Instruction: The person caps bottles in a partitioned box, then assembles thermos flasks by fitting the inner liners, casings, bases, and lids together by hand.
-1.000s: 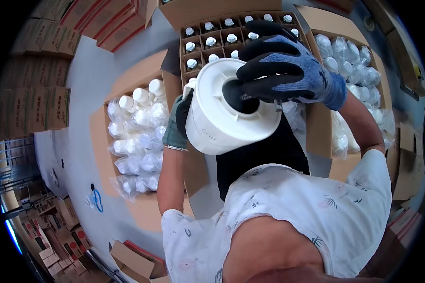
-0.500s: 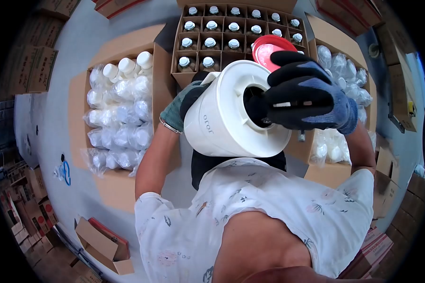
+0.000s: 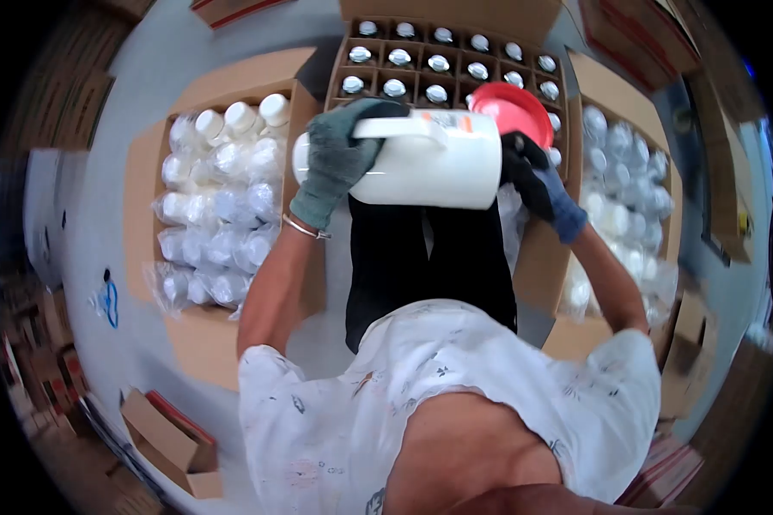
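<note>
A white plastic jug (image 3: 429, 167) lies sideways in front of my body, above my knees. My left hand (image 3: 339, 154), in a grey-green glove with dark fingers, is wrapped around the jug at its handle (image 3: 399, 129). My right hand (image 3: 532, 180), in a black and blue glove, has its fingers curled against the jug's right end. What lies under those fingertips is hidden. Just above my right hand a red round dish-like piece (image 3: 520, 116) rests over the divided carton (image 3: 331, 90) of silver-capped bottles (image 3: 438, 64).
An open carton (image 3: 305, 129) at left holds wrapped white bottles (image 3: 223, 206). Another open carton (image 3: 528, 257) at right holds similar bottles (image 3: 623, 206). A small open box (image 3: 167, 442) sits at lower left. Stacked cartons (image 3: 86, 103) line the left side.
The jug has turned from its round end facing up to lying sideways, and moved up and left. My right hand has come away from the jug's opening, lower and to the right.
</note>
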